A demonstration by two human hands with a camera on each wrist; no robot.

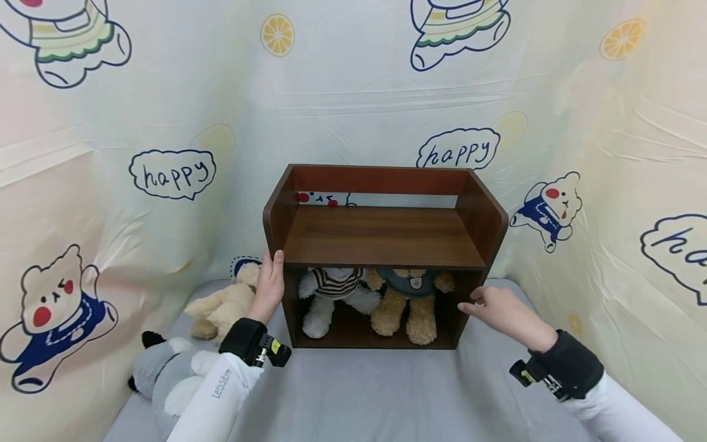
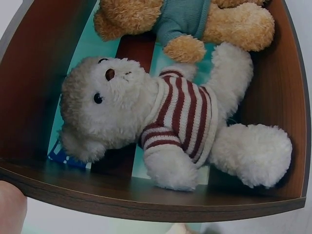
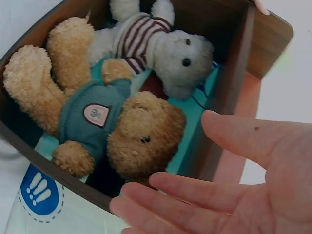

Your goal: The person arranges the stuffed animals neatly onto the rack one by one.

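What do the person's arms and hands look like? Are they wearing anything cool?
The left hand and right hand wear no gloves. The left sleeve and right sleeve are white; the left has small dark lettering. Each wrist has a wide black band with a small, boxy black device showing a bit of yellow.

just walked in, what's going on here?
The person's left grip rests against the left side of a brown shelf; the right grip is at its right side, contact unclear. Its lower compartment holds a white bear and a tan bear. A beige plush toy and a gray plush toy are outside, to the left.
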